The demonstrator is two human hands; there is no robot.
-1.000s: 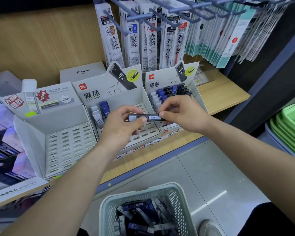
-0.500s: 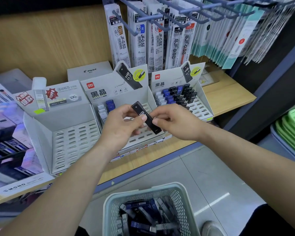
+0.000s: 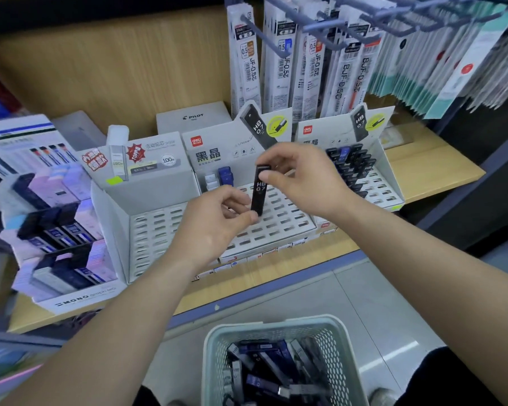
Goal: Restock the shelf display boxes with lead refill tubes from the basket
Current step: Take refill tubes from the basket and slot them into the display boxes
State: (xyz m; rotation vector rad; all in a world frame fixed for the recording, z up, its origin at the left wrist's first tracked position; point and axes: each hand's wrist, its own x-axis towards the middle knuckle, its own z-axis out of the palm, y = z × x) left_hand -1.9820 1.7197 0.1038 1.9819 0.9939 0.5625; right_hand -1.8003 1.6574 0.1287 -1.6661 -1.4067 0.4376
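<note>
Black lead refill tube (image 3: 258, 190) held upright over the middle display box (image 3: 279, 221).

Head view: the tube, marked HB 0.7, is pinched at its top by the right hand (image 3: 302, 178) and steadied at its foot by the fingertips of the left hand (image 3: 217, 222); both hands are closed on it. Most slots beneath are seen empty, while the right display box (image 3: 389, 174) is partly filled. More tubes lie in the basket (image 3: 217, 344) near the floor. The tube is best kept upright, lined up with one slot, then pressed down gently.
</note>
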